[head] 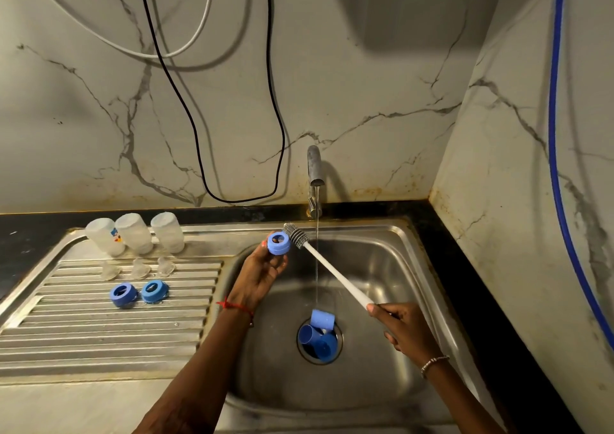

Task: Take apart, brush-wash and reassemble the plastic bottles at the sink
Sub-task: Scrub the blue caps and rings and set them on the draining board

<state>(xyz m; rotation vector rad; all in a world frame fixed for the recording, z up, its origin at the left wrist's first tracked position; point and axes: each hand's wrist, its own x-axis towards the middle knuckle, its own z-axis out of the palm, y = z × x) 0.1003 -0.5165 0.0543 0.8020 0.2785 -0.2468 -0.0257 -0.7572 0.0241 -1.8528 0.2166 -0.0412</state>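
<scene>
Steel drainboard (99,334) fills the left of my remote feed. Three translucent bottles (134,237) stand upside down along its back edge, with three clear teats (141,268) in a row just in front of them. Two blue collar rings (123,294) lie side by side on the ribs nearer me.

Over the sink (382,267), the person's left hand (262,272) is raised palm-up, its fingertips pinching a third blue ring (278,243) with the opening turned toward the camera. The grey head of the one bottle brush (295,234) touches that ring's right side. Its white handle slants down to the right, crossing a thin stream of water that runs from the single tap (315,167).

Below, I count what look like three blue caps (322,320) heaped in the drain. The right hand (403,329) is held lower and nearer me, its fingers curled round the handle's end and the thumb lying along the top.
</scene>
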